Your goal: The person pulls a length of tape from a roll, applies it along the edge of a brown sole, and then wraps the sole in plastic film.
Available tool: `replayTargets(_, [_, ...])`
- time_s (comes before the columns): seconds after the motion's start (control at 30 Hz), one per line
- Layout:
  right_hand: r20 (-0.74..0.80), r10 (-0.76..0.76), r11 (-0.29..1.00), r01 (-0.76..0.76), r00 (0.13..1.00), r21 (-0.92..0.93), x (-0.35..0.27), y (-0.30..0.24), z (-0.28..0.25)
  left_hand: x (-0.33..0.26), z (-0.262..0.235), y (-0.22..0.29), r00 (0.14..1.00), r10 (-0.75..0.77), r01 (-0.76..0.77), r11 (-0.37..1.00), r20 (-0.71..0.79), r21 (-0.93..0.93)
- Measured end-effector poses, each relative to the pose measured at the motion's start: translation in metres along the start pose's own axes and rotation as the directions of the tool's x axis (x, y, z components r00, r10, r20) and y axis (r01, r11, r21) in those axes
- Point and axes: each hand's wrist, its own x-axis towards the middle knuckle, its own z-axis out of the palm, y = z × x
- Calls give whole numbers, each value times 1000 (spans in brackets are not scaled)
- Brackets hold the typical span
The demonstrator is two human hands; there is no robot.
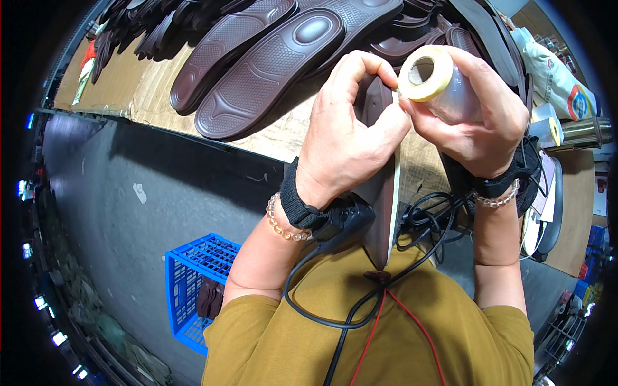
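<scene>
Holding a roll of clear film (454, 93) in your right hand (494, 122), you have its fingers and thumb wrapped around the cylinder, the yellowish core end (406, 81) facing up-left. Your left hand (344, 138) is just beside it, thumb and forefinger curved toward each other beside that core end; whether the tips pinch film or the sole there, I cannot tell. A dark brown sole (381, 222) stands edge-on under your left hand, its pale rim (394, 193) running toward your body, its lower tip against or near your mustard shirt (309, 341). Black straps (294, 196) and beaded bracelets (273, 222) circle both wrists. A black cable (325, 319) loops across your front, with thin red cord (373, 330) below. Beyond your hands, more brown soles (270, 77) lie piled on a wooden bench (277, 145). At the right are another roll (544, 133) and a pale bag (547, 74). Down at the left, a blue plastic crate (170, 276) on the grey floor (122, 206) holds dark brown pieces (209, 297).
</scene>
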Motion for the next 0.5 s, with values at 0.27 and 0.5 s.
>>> replayTargets(0.27, [17, 177, 952, -176, 984, 250, -6, 1, 8, 1, 4, 5, 998, -20, 14, 995, -53, -101])
replayTargets(0.5, [-60, 267, 921, -236, 962, 311, -12, -2, 16, 4, 9, 3, 997, 18, -24, 996, -70, -85])
